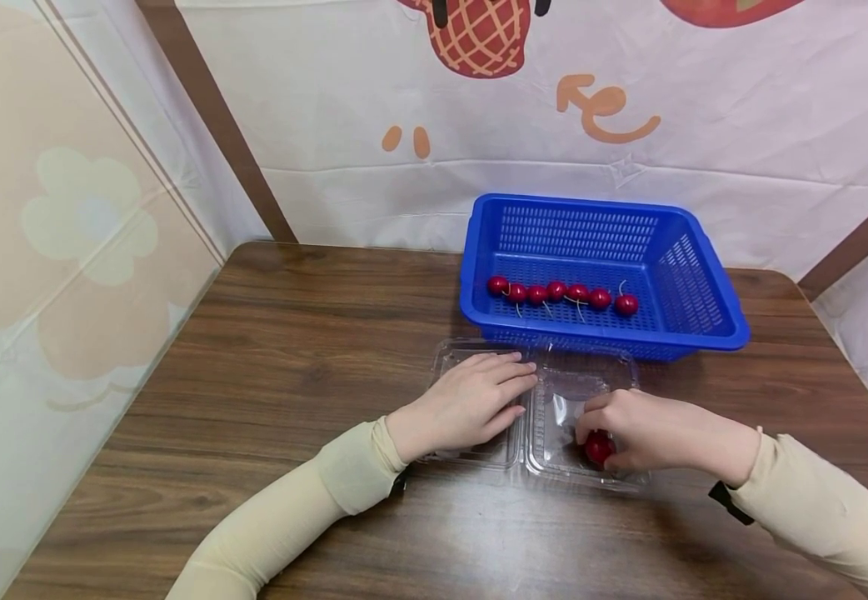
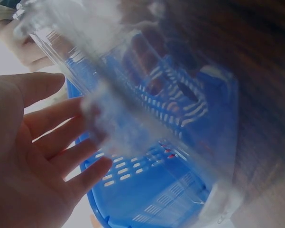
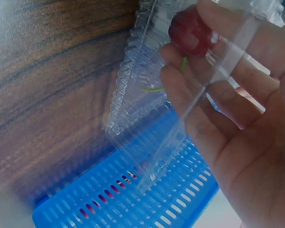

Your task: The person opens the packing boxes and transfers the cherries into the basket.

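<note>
A clear plastic clamshell box [image 1: 565, 417] lies unfolded on the table, its two halves side by side. My right hand [image 1: 640, 429] reaches into the right half and pinches a red cherry [image 1: 599, 447] between thumb and fingers. In the right wrist view the cherry [image 3: 192, 31] shows its green stem [image 3: 152, 89], seen through the clear wall. My left hand [image 1: 471, 402] rests on the left half with fingers extended; in the left wrist view the fingers [image 2: 61, 135] are spread beside the clear plastic.
Behind the box stands a blue plastic basket [image 1: 704, 337] with slotted walls. Several red cherries [image 1: 556, 291] with stems lie in a row on its floor. The wooden table [image 1: 291, 333] runs back to a printed cloth [image 1: 314, 108].
</note>
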The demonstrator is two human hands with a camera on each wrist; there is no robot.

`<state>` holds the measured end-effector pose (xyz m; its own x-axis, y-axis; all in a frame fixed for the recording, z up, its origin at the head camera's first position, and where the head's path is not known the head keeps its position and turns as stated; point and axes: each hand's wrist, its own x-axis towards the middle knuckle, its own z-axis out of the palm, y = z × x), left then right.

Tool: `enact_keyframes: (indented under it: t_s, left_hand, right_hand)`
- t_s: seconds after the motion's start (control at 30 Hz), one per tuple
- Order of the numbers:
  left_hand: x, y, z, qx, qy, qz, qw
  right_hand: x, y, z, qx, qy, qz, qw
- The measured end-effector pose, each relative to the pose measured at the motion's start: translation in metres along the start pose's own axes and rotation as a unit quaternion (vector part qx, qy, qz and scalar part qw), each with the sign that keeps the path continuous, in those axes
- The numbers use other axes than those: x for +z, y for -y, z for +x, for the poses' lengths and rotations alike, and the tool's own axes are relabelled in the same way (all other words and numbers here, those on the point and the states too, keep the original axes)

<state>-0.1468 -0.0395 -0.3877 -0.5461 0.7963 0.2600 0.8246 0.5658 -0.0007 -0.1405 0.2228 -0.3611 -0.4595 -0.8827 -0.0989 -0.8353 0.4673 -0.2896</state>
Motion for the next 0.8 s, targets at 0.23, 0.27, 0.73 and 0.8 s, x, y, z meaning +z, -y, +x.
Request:
enact_keyframes:
  t_s: [0.23, 0.27, 0.73, 0.8]
  left_hand:
    - [0.001, 0.000, 0.000, 0.001, -0.006, 0.000, 1.0000]
    - [0.001, 0.000, 0.000, 0.000, -0.005, 0.000, 1.0000]
    - [0.001, 0.001, 0.000, 0.000, -0.003, -0.002, 1.0000]
    - [0.001, 0.001, 0.000, 0.000, -0.002, 0.000, 1.0000]
  right_hand:
    - [-0.008, 0.002, -0.002, -0.009, -0.024, -0.013, 1.000]
    - [-0.009, 0.002, -0.002, -0.013, -0.029, -0.017, 0.999]
    - [-0.022, 0.001, -0.007, -0.027, -0.070, -0.025, 0.997]
    - [-0.024, 0.002, -0.007, -0.022, -0.073, -0.026, 0.997]
